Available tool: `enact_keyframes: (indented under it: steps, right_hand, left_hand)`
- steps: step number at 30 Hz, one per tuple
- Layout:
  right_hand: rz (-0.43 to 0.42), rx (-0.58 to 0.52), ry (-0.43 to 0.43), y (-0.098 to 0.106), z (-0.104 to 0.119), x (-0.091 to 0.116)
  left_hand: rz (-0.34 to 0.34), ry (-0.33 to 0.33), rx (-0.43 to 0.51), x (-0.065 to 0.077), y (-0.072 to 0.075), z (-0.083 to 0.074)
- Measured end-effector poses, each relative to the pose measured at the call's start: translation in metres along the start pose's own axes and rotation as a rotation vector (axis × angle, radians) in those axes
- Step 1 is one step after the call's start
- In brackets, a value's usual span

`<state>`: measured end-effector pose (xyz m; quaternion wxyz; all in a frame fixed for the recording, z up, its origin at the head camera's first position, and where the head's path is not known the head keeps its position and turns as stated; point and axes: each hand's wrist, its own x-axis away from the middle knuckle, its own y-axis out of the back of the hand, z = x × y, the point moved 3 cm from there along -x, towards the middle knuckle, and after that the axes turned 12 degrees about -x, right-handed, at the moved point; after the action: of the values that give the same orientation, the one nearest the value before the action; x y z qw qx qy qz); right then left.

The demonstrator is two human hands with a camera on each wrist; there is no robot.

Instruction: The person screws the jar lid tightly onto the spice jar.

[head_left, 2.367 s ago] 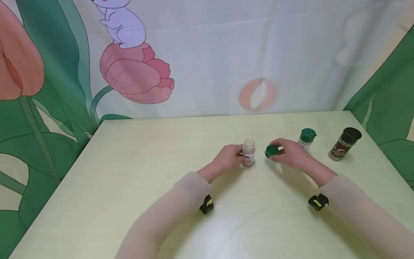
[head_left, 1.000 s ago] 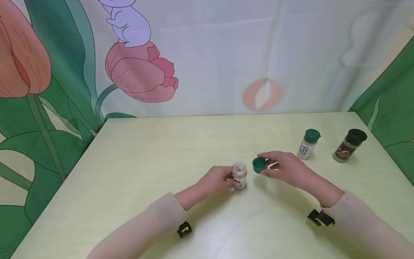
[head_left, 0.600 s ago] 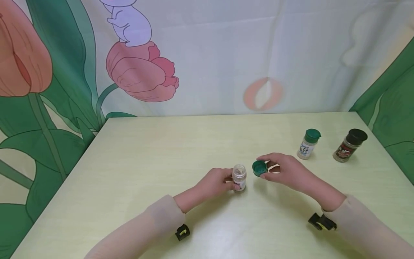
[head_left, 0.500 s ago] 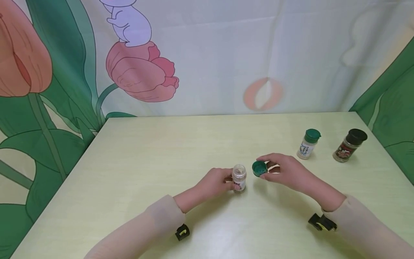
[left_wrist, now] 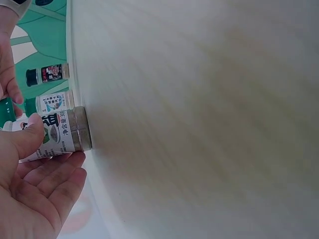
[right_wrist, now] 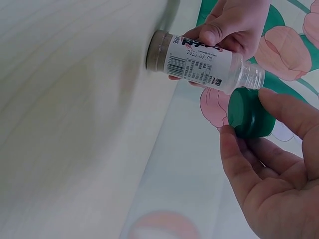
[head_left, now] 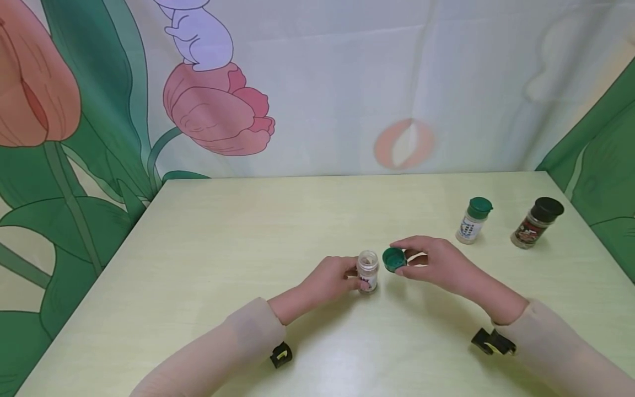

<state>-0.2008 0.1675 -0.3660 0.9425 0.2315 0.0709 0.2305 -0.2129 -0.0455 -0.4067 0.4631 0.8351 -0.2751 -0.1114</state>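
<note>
My left hand [head_left: 333, 280] grips a small clear spice jar [head_left: 368, 270] around its side, its threaded mouth uncovered. The jar [right_wrist: 199, 59] stands upright on the table, with a barcode label and a little greyish powder at its base in the right wrist view. Just right of its mouth, my right hand [head_left: 439, 262] pinches a green cap [head_left: 394, 259] between thumb and fingers, its hollow side facing the head camera. A narrow gap separates cap and jar in the head view. In the left wrist view the jar's label [left_wrist: 62, 132] is partly covered by the thumb.
Behind my right hand stands a second spice jar with a green lid [head_left: 473, 223]. Farther right is a larger black-lidded jar [head_left: 533, 226]. A printed cloth [head_left: 317, 99] hangs behind the pale table [head_left: 258, 220].
Since the earliest frame, both hands have come nearer to me and to the left with jar and cap. Over the last half second the cap has shifted slightly left, closer to the jar's mouth.
</note>
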Motion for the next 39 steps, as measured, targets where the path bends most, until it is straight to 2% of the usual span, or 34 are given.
enact_keyframes:
  steps: [8, 19, 39]
  right_hand:
    - [0.003, 0.013, 0.004, -0.002, 0.004, 0.000]
    - [-0.002, 0.049, 0.027, -0.003, 0.007, -0.002]
    - [0.006, 0.081, 0.041, -0.005, 0.011, -0.003]
  left_hand:
    - [0.020, 0.014, 0.011, -0.003, -0.002, 0.002]
    - [0.010, -0.008, 0.008, -0.003, -0.002, 0.002]
    - [0.020, -0.002, 0.005, -0.002, -0.002, 0.001]
